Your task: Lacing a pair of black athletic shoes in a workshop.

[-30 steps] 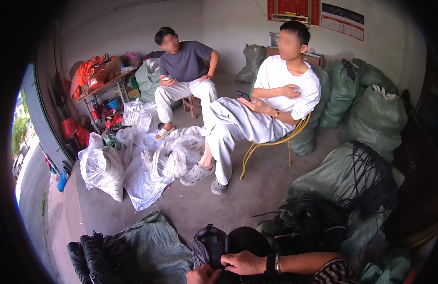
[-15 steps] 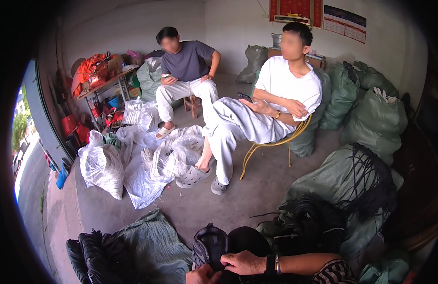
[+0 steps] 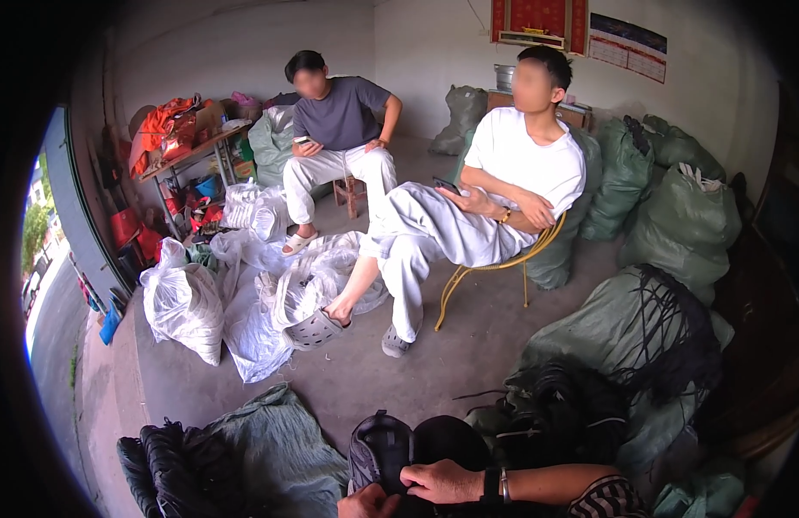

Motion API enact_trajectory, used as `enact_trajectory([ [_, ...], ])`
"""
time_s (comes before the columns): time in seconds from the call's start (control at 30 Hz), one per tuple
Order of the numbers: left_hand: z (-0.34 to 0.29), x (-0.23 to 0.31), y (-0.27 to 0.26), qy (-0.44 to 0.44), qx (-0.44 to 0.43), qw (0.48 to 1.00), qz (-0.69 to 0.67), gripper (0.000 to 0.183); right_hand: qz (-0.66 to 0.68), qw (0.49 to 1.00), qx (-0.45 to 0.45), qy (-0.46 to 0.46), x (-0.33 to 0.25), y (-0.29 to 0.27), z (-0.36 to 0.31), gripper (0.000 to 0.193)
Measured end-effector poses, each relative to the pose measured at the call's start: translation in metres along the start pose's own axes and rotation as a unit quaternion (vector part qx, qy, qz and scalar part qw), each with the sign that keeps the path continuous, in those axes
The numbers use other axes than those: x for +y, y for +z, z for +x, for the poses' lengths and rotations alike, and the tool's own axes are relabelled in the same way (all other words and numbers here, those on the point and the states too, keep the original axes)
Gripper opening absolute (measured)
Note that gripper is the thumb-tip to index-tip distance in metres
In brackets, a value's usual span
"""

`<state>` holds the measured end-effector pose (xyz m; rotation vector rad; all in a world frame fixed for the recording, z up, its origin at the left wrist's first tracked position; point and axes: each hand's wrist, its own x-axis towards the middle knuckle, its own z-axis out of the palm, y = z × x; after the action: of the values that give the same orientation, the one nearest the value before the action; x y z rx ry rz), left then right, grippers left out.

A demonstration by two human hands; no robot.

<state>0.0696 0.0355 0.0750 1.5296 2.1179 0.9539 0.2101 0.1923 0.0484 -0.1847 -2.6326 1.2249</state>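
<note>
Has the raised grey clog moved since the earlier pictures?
Yes: the grey clog has shifted toward the picture's left, farther from the yellow chair, which has stayed in place.

A head-worn fisheye camera is looking forward and down across the floor [image 3: 473, 356], catching the left hand [image 3: 369, 502] and right hand [image 3: 444, 481] close, the back wall [image 3: 434, 53] far off.

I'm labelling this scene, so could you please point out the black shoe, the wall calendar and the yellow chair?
Black shoe [image 3: 384, 447], head view: inside its opening.
Wall calendar [image 3: 627, 48], head view: middle of its sheet.
Yellow chair [image 3: 536, 249], head view: its curved frame.
</note>
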Motion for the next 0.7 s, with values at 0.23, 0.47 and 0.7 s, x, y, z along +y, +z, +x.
enact_trajectory([
  [0.23,0.0008,0.0023,-0.0017,-0.009,-0.004,1.000,-0.007,0.030,-0.003,1.000,-0.002,0.001,0.0001,-0.0010,-0.0005,0.018],
  [0.47,-0.0014,-0.0010,0.0003,-0.028,-0.008,0.999,-0.031,0.032,-0.002,1.000,0.006,-0.005,0.0003,-0.0008,-0.0011,0.018],
  [0.7,-0.0027,-0.0005,-0.0006,-0.032,-0.012,0.999,-0.037,0.033,-0.007,1.000,0.000,-0.006,0.0002,-0.0014,-0.0003,0.019],
])
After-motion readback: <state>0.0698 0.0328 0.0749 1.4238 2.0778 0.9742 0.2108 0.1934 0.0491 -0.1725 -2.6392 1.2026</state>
